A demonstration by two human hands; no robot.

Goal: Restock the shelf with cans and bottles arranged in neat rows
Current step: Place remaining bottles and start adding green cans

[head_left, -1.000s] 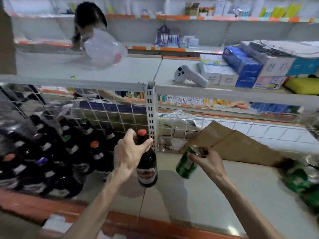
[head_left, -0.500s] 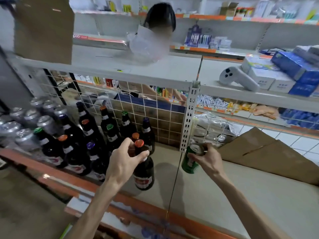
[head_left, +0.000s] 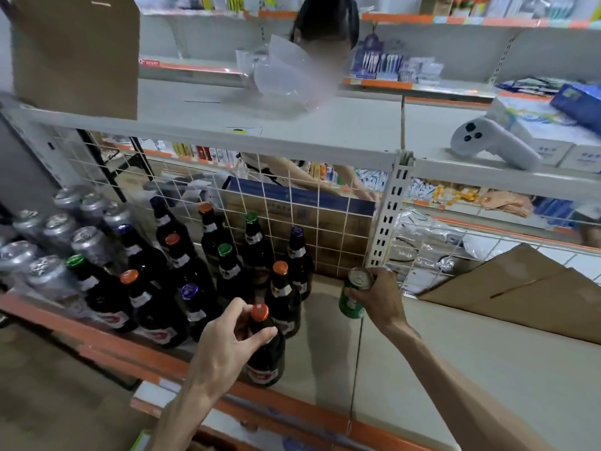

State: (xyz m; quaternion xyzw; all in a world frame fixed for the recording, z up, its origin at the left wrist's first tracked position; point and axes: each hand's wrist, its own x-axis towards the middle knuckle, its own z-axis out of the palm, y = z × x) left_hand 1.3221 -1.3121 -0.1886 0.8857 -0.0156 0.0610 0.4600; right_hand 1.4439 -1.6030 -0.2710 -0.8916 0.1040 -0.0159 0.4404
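The left hand (head_left: 227, 340) was clamped around the neck of a dark bottle (head_left: 265, 356) standing at the shelf (head_left: 487, 362) front edge; the right hand (head_left: 379, 301) gripped a green can (head_left: 353, 296) just above the shelf.

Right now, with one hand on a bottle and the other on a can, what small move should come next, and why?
Probably let the left hand release the dark glass bottle with the orange cap: it appears to stand on the grey shelf at the front of its row.
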